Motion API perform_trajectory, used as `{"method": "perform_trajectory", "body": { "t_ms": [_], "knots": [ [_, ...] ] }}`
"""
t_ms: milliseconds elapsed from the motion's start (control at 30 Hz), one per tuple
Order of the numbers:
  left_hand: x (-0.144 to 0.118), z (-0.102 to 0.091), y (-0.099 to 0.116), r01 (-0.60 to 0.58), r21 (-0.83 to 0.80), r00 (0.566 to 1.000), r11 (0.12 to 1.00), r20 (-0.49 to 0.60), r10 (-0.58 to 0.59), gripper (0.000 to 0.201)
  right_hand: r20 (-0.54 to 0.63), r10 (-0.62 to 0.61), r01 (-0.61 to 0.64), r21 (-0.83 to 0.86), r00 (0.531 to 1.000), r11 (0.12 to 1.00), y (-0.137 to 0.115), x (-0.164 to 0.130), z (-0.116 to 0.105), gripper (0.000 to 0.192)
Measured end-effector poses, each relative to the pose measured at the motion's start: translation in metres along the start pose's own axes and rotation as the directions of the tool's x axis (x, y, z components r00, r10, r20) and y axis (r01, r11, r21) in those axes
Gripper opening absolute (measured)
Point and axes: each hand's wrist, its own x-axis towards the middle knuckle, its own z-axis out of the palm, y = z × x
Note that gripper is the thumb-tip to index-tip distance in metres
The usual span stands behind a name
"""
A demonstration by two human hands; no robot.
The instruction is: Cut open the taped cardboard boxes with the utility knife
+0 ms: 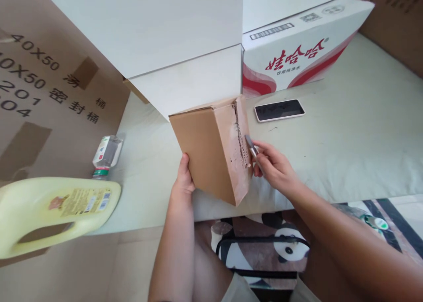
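Note:
A small brown cardboard box (201,148) stands tilted on the pale covered surface. Its side facing right has a torn, ragged seam (242,143) with a perforated edge. My left hand (185,176) grips the box at its lower left, the thumb on the plain face and the other fingers hidden beneath. Beside the torn seam, my right hand (271,163) is closed around a utility knife (253,147), its grey end pointing up and left. That end is close to the box; I cannot tell whether it touches.
Right of the box lies a phone (280,110). Behind stands a white and red carton (297,55) beside large white boxes (185,24). To the left are a plastic bottle (107,154), a yellow jug (89,200) and a big brown carton (59,86). Below is a panda-patterned stool (264,253).

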Motion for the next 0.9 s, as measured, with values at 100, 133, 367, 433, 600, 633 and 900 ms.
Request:
{"method": "perform_trajectory", "body": {
  "t_ms": [100, 133, 367, 433, 600, 633, 900],
  "knots": [
    [0.000, 0.000, -0.003, -0.022, -0.001, 1.000, 1.000, -0.011, 0.022, 0.064, 0.013, -0.006, 0.007, -0.101, 1.000, 0.995, 0.003, -0.001, -0.002, 0.037],
    [0.000, 0.001, -0.003, -0.034, 0.001, 0.999, 0.999, -0.021, 0.034, 0.064, 0.006, -0.015, 0.015, -0.137, 1.000, 0.990, 0.003, -0.001, -0.003, 0.038],
    [-0.003, 0.015, -0.004, -0.062, 0.056, 0.990, 0.996, -0.120, 0.069, 0.071, -0.009, -0.331, 0.284, -0.488, 0.944, 0.826, 0.002, -0.002, -0.008, 0.039],
    [-0.004, 0.019, -0.005, -0.078, 0.073, 0.987, 0.994, -0.135, 0.088, 0.073, -0.022, -0.398, 0.316, -0.567, 0.917, 0.761, -0.001, -0.004, -0.006, 0.038],
    [-0.003, 0.025, -0.006, -0.211, 0.049, 0.966, 0.976, -0.143, 0.216, 0.070, 0.002, -0.421, 0.325, -0.641, 0.907, 0.696, -0.008, -0.007, -0.002, 0.039],
    [-0.003, 0.025, -0.005, -0.233, 0.036, 0.961, 0.972, -0.144, 0.236, 0.069, 0.016, -0.419, 0.331, -0.641, 0.908, 0.693, -0.009, -0.007, -0.003, 0.039],
    [-0.004, 0.021, 0.000, -0.284, 0.018, 0.941, 0.959, -0.186, 0.282, 0.066, 0.079, -0.327, 0.305, -0.609, 0.942, 0.732, -0.008, -0.009, -0.008, 0.040]
  ]
}}
